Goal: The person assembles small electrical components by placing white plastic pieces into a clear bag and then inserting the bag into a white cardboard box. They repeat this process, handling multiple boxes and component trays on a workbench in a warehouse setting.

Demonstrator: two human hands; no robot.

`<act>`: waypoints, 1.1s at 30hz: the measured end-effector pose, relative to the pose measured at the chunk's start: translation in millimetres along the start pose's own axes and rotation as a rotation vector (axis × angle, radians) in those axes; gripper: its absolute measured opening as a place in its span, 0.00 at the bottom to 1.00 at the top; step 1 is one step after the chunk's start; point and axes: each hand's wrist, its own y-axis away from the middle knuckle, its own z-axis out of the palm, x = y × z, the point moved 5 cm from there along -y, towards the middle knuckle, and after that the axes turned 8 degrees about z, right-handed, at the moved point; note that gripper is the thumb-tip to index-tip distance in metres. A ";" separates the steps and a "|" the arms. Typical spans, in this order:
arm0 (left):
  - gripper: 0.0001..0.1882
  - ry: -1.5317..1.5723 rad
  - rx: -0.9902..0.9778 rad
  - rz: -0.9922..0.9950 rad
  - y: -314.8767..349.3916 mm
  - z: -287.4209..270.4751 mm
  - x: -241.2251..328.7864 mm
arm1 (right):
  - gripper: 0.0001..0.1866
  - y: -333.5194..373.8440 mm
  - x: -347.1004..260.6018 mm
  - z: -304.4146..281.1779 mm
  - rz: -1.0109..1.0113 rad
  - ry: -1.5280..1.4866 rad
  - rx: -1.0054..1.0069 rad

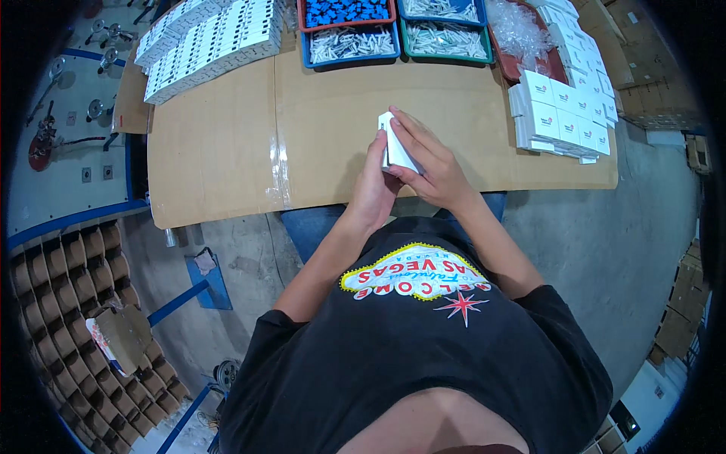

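Note:
Both my hands are closed around a small white box [398, 150], held above the near middle of the cardboard-covered table [333, 136]. My left hand [373, 184] grips its left side, with the thumb up along the edge. My right hand [432, 163] covers its right side, fingers reaching to the far end and thumb near the bottom. Part of the box is hidden behind the fingers, so I cannot tell whether its flap is fastened.
White boxes [215, 53] stand in rows at the far left; more white boxes [563, 113] are stacked at the right. At the back are a blue tray [352, 61] and a green tray [448, 59] of small white parts, blue pieces, and a red tray [508, 66] of clear plastic.

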 end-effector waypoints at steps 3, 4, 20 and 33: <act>0.28 -0.013 0.030 0.094 -1.4 7.1 1.9 | 0.39 -1.6 1.4 -1.0 0.090 -0.073 -0.034; 0.29 -0.110 0.009 0.195 -4.0 6.8 7.4 | 0.41 -1.5 0.6 -2.0 0.129 -0.100 -0.042; 0.30 -0.493 -0.146 0.837 2.2 11.8 31.2 | 0.30 0.8 -23.7 3.5 0.047 -0.210 0.099; 0.36 -0.564 -0.155 0.988 5.8 13.5 30.1 | 0.24 -1.6 -31.9 -2.0 -0.053 -0.142 0.142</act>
